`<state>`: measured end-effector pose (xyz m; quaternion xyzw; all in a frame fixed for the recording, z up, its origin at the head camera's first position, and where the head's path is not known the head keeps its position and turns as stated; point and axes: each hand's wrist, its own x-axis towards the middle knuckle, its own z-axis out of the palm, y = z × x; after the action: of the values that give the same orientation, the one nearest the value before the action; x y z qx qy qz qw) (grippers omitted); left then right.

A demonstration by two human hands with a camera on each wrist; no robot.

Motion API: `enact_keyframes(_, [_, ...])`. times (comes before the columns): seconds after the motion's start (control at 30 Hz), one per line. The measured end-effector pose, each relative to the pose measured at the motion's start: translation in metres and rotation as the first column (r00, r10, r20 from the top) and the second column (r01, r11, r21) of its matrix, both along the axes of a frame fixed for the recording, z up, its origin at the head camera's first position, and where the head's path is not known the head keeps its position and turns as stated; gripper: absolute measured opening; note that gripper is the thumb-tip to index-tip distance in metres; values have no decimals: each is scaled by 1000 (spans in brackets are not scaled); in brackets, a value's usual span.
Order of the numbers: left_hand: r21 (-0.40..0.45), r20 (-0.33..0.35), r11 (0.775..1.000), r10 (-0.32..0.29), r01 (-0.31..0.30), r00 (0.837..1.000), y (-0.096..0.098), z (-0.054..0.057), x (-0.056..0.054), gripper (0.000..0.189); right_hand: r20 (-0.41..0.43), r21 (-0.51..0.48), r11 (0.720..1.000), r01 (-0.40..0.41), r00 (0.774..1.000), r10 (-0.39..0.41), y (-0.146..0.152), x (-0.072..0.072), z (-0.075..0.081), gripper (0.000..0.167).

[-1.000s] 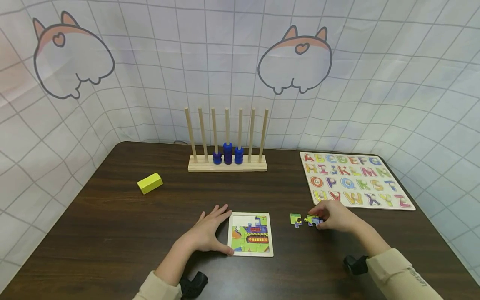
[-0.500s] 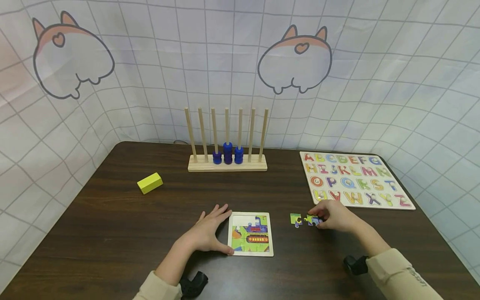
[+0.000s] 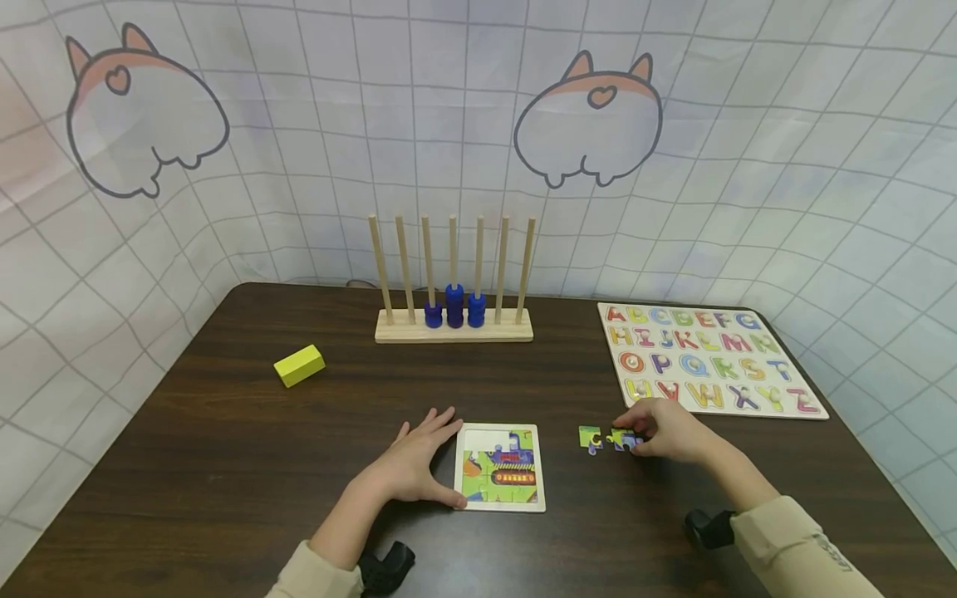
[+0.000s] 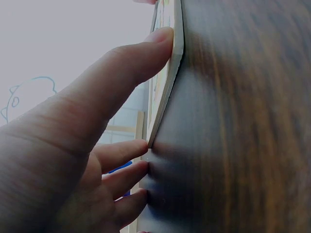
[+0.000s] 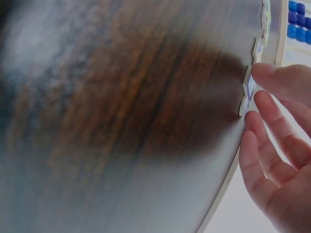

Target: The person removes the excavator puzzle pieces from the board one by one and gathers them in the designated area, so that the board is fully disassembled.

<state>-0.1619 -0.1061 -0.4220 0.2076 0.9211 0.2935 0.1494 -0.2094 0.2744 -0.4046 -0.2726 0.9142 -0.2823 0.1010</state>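
Observation:
A small square jigsaw puzzle in a white-rimmed tray lies in front of me, a vehicle picture filling most of it and bare white showing at its upper left. My left hand is spread along the tray's left side, thumb on the near corner and index fingertip at the far one. To the right, my right hand pinches a green and purple puzzle piece between thumb and fingers, low at the tabletop; its right part is hidden by the fingers. Another puzzle piece lies just left of it.
A wooden alphabet board lies behind my right hand. At the back stands a peg abacus with blue beads on its middle rods. A yellow block rests at left on the dark table, before a checked curtain.

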Motion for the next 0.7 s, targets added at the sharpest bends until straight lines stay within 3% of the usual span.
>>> enact_keyframes(0.4, [-16,-4,1000,-2,2,1000,0,2,-1,101,-70,-8,1000,27,997,-27,-5,1,1,30])
enact_keyframes(0.7, [-14,-4,1000,-3,3,1000,0,1,-1,101,-115,-32,999,-40,993,37,-23,2,2,29])
